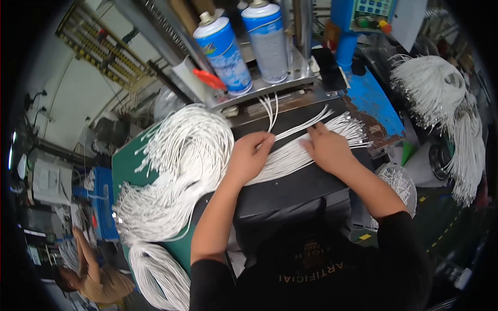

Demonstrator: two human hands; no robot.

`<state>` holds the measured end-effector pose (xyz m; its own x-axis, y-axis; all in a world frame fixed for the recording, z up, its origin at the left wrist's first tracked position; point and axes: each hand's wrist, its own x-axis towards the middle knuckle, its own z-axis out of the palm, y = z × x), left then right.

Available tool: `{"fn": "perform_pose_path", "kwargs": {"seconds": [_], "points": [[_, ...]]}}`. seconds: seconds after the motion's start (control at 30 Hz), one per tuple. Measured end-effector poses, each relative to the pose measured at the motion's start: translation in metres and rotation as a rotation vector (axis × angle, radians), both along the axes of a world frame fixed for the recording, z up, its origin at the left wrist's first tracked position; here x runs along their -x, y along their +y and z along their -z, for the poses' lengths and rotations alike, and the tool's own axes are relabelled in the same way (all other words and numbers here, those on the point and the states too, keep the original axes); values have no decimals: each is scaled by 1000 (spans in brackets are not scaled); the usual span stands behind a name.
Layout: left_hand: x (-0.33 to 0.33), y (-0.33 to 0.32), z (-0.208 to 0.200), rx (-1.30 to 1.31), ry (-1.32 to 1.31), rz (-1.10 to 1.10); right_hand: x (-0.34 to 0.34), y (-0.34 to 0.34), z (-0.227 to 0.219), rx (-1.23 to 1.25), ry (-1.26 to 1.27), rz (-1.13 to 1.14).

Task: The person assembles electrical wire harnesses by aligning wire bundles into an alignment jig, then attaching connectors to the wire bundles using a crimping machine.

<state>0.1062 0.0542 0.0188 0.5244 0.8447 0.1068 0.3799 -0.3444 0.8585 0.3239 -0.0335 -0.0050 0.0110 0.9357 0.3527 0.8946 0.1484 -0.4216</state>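
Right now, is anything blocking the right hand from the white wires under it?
Nothing visible is: the right hand lies right over the white wires on the black surface.

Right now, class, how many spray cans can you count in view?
2: the left can and the right can stand side by side on the metal shelf; others may be hidden.

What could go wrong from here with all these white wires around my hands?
The few strands at your left hand might tangle with the bundle beside them. The cans stand on a metal ledge just beyond your hands, so a bump could tip one onto the wires. The loose pile lies close to your left forearm, which might snag it.
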Motion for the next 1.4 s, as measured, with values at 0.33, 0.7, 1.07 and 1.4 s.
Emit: {"fn": "perform_pose_path", "kwargs": {"seconds": [0.33,0.7,1.07,1.4], "points": [[32,36,-14,723,-185,157,-34,16,26,245,1613,-54],[-65,10,60,532,-459,346,5,59,7,281,1256,-49],[-19,55,64,966,-624,286,19,96,-15,537,761,-270],[-4,74,74,674,-593,-8,1,196,45,-39,-238,-190]]}}
